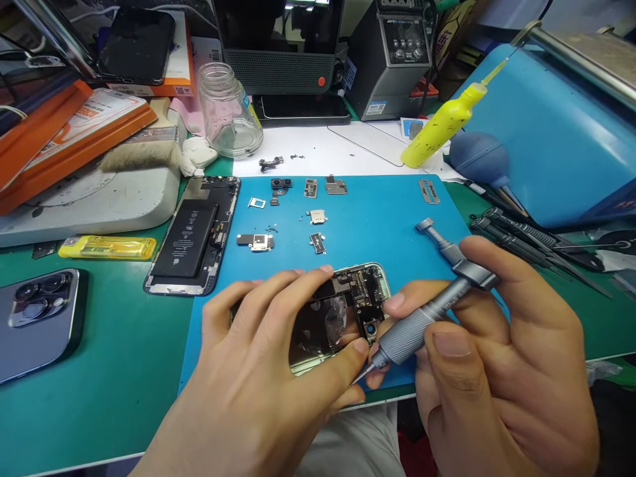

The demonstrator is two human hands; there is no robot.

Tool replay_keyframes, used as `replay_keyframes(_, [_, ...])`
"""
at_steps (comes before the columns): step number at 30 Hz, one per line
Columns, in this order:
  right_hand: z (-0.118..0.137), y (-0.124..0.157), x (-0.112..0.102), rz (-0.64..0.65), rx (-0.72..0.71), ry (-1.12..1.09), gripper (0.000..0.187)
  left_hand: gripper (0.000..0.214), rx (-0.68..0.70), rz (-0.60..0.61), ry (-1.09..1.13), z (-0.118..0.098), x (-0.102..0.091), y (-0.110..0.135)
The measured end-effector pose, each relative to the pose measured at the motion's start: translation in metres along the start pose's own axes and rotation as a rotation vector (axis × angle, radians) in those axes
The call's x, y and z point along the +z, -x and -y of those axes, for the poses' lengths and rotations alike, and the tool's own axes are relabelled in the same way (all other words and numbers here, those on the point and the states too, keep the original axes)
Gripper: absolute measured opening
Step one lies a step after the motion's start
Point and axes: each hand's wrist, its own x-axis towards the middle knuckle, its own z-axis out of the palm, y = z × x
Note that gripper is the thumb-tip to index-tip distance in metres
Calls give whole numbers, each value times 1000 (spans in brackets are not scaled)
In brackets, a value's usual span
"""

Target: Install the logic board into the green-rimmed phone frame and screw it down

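My left hand grips an opened phone housing across its top, thumb near the lower edge. The housing is tilted, and its inner boards and a camera ring show at the right end. In my right hand is a grey precision screwdriver, held slanting, with the index finger on its upper end. Its tip points down-left at the housing's near edge, by my left thumb; whether it touches a screw I cannot tell. Behind the housing, small parts lie on the blue mat: a camera module, metal shields and a SIM tray.
To the left lie a phone screen assembly with battery, a yellow lighter and a dark blue phone. A glass jar stands behind. At right are a yellow bottle, a blower bulb and several tweezers.
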Motion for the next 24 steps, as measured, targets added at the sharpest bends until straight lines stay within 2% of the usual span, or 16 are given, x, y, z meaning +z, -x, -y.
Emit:
replay_keyframes(9, [1,2,4,-40,35,-15,48,24,1,-5,8,0,0,-1])
replay_keyframes(15, [2,1,4,-87,-30,11,47,29,-7,-15,36,-1,-1,-3])
replay_keyframes(20, [2,2,1,-29,-34,38,51,30,1,-38,29,-2,0,-1])
replay_keyframes(24, [2,0,1,-43,-49,45,48,25,0,-33,18,-2,0,-1])
